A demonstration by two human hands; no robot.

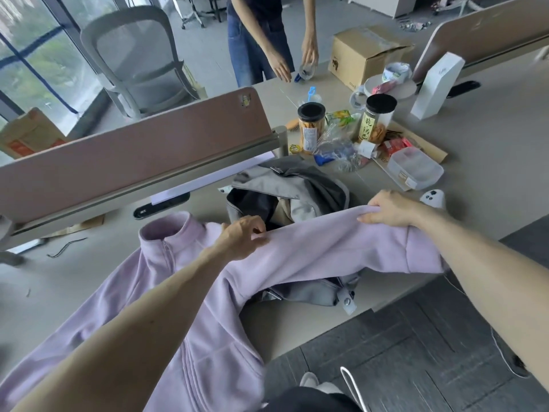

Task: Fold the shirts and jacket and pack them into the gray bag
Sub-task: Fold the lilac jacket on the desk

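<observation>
Both hands hold one sleeve [326, 248] of a lilac fleece jacket [190, 292], stretched level between them. The left hand [242, 236] pinches the sleeve's upper edge close to the shoulder, with fingers curled over the fabric. The right hand [389, 208] grips the same edge further out, knuckles up and fingertips tucked under the fold. The cuff end hangs below and outside the right wrist.

Directly beneath the span between the two grips sits the gray bag [300, 185]. Its mouth is open just beyond the sleeve, and its near side shows below the sleeve. To the outside of the left hand the jacket's stand collar [169, 230] rises. The zipped body spreads back along the left forearm over the desk [59, 278], reaching its near edge.

Just past the right hand lies a small white device [433, 198]. Further beyond it is a clear plastic container [416, 171]. Beyond the bag, ahead of both grips, two black-lidded snack jars [310, 126] stand among wrappers, with a cardboard box [365, 55] behind them. Ahead of the left hand runs a pink desk divider [133, 156]. Across the desk a second person's hand [280, 68] reaches down.
</observation>
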